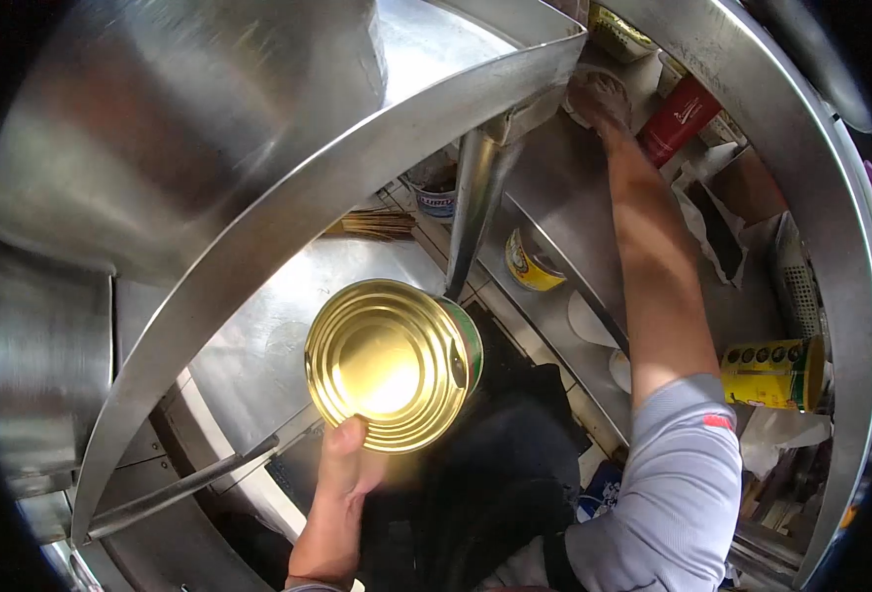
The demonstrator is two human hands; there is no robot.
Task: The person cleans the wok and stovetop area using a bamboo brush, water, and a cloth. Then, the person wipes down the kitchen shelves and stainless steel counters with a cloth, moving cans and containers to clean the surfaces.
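Observation:
My left hand [345,464] holds a large tin can [382,365] from below, its thumb against the rim. The can is tilted so its ridged gold end faces me, and a strip of green side shows at the right. Far out on the upper metal shelf [564,168], my right hand [599,99] presses on a pale, cloth-like thing [576,109]; its fingers are partly hidden in shade. Close to that hand lies a red cylinder [680,120], with a gold-topped tin [621,35] just beyond.
A curved metal rim [258,212] and a metal post [475,197] stand left of my right arm. A yellow tin [533,261] sits on the lower shelf. Another yellow can [773,375] lies at the right, below a perforated metal basket [799,276]. Thin sticks [377,225] lie behind the can.

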